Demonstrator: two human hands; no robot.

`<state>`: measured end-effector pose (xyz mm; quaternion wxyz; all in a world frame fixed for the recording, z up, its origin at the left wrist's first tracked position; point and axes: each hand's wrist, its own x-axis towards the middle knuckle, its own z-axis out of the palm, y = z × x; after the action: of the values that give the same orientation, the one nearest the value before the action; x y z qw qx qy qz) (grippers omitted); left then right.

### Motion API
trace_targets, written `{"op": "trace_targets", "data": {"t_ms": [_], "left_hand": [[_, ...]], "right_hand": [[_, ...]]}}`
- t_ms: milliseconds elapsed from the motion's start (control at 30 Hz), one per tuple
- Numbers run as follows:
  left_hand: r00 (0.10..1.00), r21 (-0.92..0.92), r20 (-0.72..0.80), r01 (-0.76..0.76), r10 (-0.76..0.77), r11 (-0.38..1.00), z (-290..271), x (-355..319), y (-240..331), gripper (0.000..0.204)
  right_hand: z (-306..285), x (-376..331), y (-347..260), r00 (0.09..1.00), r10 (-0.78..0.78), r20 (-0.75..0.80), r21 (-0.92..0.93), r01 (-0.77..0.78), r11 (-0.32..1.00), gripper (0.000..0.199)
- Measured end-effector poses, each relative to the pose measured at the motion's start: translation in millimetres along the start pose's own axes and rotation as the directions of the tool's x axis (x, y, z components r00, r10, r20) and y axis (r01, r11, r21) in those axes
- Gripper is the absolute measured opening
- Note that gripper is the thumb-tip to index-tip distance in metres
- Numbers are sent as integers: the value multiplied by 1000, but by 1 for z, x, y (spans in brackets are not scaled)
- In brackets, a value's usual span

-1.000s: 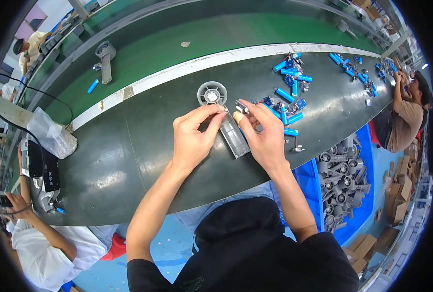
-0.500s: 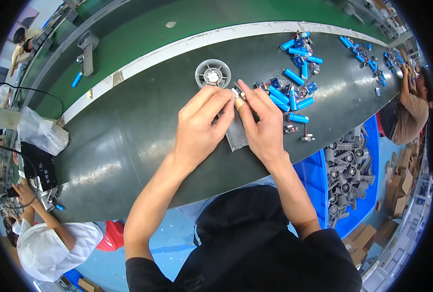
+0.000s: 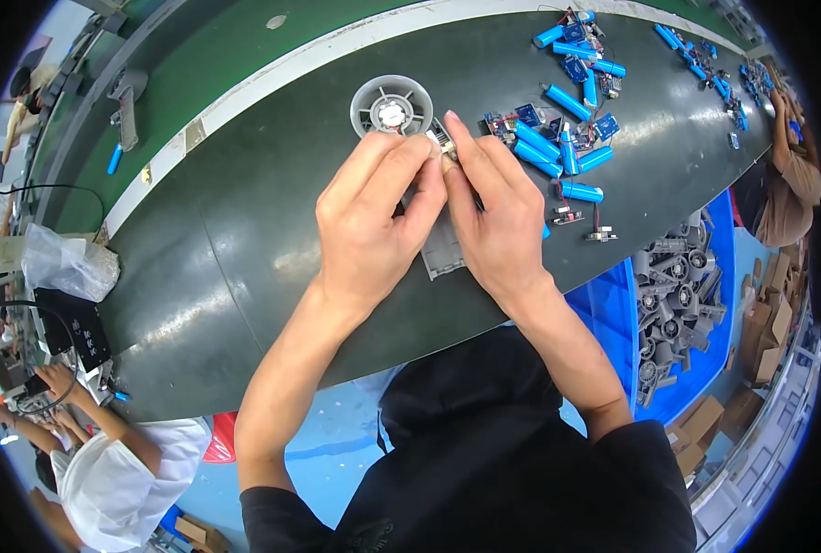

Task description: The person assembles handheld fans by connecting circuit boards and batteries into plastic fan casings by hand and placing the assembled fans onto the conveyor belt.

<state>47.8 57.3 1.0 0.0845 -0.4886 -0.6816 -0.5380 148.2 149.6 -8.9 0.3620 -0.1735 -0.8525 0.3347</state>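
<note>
A grey fan housing with a round spoked head [image 3: 360, 103] and a hollow handle [image 3: 443, 256] lies on the dark tabletop, its middle hidden under my hands. My left hand [image 3: 373, 212] is closed in a pinch at the joint of head and handle; what sits between its fingertips is too small to make out. On a small circuit board [image 3: 441, 138] with a white part, my right hand [image 3: 498, 207] has its thumb and fingers closed, the index finger reaching along the far side. Just right of it lies a pile of blue battery cells [image 3: 537, 152] wired to little boards.
A blue crate [image 3: 602, 336] of grey fan housings [image 3: 673, 300] stands below the table edge at right. More wired cells [image 3: 572, 51] lie farther back. Leftward are a plastic bag [image 3: 69, 263] and a black box [image 3: 76, 318]. Co-workers sit at left [image 3: 134, 479] and right [image 3: 793, 184].
The whole view has shifted, so the table's things appear higher in the picture. Both hands stay pinched at the same spot on the housing, with fingertips slightly changed. The left co-worker's arms have moved.
</note>
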Motion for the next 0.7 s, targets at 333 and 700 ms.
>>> {"op": "trace_targets", "data": {"t_ms": [333, 700], "left_hand": [[999, 32, -40, 19, -18, 999, 1, 2, 4, 17], [999, 12, -11, 40, -40, 999, -3, 2, 3, 17]], "right_hand": [[0, 2, 0, 999, -34, 3, -26, 34, 999, 39], [-1, 1, 1, 999, -43, 21, -56, 44, 997, 39]]}}
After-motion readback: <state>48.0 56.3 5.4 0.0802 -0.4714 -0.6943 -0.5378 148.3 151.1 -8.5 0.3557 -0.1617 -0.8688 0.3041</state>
